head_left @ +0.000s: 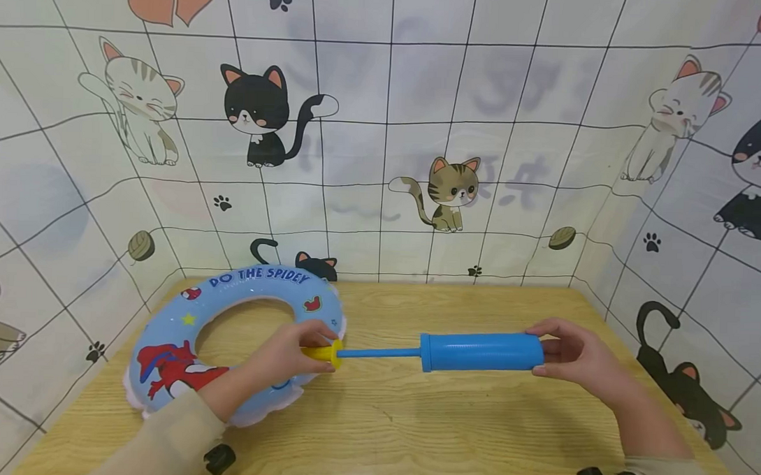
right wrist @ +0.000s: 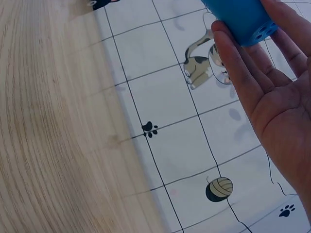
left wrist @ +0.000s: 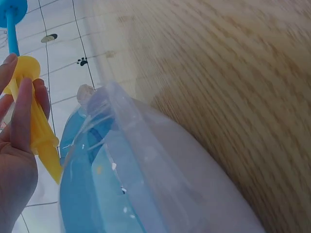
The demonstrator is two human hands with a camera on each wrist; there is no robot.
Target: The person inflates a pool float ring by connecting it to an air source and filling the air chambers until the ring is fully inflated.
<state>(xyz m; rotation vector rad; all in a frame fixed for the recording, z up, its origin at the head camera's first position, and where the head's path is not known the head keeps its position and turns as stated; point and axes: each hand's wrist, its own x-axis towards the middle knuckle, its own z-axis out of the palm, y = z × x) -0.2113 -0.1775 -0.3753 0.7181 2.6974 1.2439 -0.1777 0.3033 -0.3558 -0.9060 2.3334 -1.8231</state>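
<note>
A blue hand pump (head_left: 483, 353) is held level above the table, its thin blue rod drawn out to the left and ending in a yellow nozzle piece (head_left: 322, 354). My left hand (head_left: 282, 360) grips that yellow piece; the left wrist view shows fingers wrapped about its ribbed, tapering body (left wrist: 41, 121). At the other end, my right hand (head_left: 568, 356) holds the barrel between thumb and fingers. Small holes show in the barrel's end face (right wrist: 265, 31) in the right wrist view. Behind and below my left hand lies an inflated light-blue swim ring (head_left: 164, 314), partly covered by the forearm.
The wooden table (head_left: 411, 434) runs back to a white cloth wall (head_left: 358, 153) printed with cats, paw prints and grid lines. Similar cloth closes off the left and right sides. The swim ring takes up the table's left part.
</note>
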